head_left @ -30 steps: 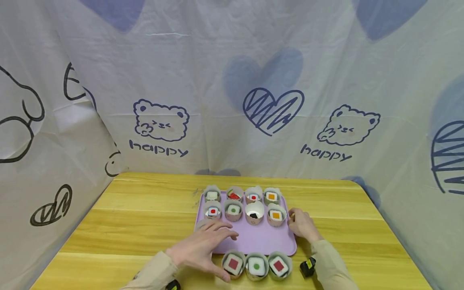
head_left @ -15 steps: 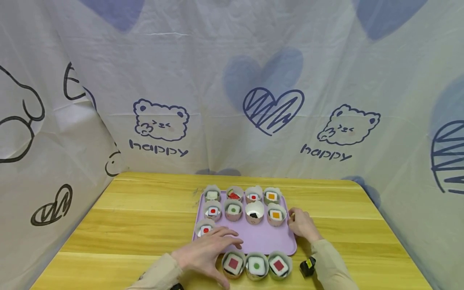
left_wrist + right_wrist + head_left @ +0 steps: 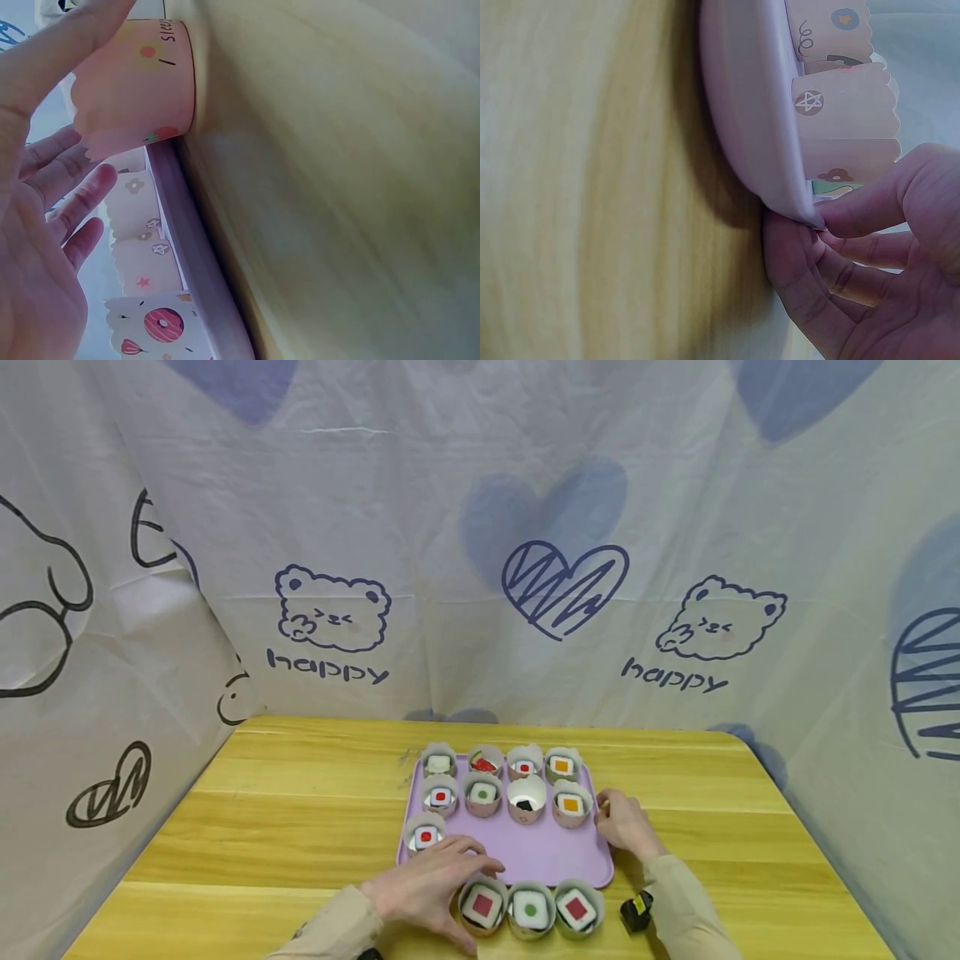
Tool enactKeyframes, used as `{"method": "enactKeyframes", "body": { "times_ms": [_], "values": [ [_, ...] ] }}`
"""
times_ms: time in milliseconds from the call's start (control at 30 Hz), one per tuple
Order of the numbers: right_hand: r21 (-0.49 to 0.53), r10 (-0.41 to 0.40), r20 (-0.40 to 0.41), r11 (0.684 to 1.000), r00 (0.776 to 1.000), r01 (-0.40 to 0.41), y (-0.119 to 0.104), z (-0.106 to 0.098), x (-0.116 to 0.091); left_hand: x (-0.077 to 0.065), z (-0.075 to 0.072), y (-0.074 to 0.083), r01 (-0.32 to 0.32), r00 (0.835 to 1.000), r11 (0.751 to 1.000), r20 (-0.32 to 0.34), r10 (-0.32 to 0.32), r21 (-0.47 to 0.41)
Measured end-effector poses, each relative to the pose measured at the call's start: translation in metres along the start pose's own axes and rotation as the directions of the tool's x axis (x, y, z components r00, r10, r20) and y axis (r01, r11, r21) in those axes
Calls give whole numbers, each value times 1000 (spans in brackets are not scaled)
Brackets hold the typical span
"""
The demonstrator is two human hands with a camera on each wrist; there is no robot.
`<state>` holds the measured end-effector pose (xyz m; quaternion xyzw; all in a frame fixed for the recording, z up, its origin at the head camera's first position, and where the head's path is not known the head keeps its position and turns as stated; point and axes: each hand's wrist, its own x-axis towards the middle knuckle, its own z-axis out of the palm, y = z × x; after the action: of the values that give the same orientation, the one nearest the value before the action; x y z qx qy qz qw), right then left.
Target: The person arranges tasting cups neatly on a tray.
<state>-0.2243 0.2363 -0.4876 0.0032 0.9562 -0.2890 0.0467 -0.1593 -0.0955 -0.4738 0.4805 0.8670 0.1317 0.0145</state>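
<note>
My left hand (image 3: 427,887) is around the leftmost of three scalloped paper baking cups in front of the tray. This pink cup (image 3: 139,94) holds a white square piece with a dark red centre. My fingers curve loosely past its far side while the thumb lies along the near side. Beside it stand a cup with a green-centred piece (image 3: 531,911) and another with a red-centred piece (image 3: 577,911). My right hand (image 3: 628,825) pinches the right rim of the lilac tray (image 3: 532,856) between thumb and index finger, as the right wrist view shows.
Several filled paper cups (image 3: 483,795) stand in two rows at the tray's back, with one more cup (image 3: 424,833) at its left front. The wooden table (image 3: 300,810) is enclosed by a printed white curtain (image 3: 450,635).
My left hand has drawn back from the cup at the tray's left front, moving right and nearer, to the leftmost front cup. The right hand has kept its place on the tray rim.
</note>
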Motion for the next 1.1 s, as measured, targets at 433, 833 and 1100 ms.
{"method": "enactKeyframes", "body": {
  "times_ms": [433,833,1100],
  "values": [
    [19,0,5,1000,1000,0,0,0,0,5,4,1,3,1000,1000,8,-3,11],
    [17,1,-1,1000,1000,-1,1,1,1,5,7,1,-18,1000,1000,-11,18,20],
    [9,-1,-4,1000,1000,1,2,2,2,3,7,2,-19,1000,1000,-11,19,10]
  ]
}}
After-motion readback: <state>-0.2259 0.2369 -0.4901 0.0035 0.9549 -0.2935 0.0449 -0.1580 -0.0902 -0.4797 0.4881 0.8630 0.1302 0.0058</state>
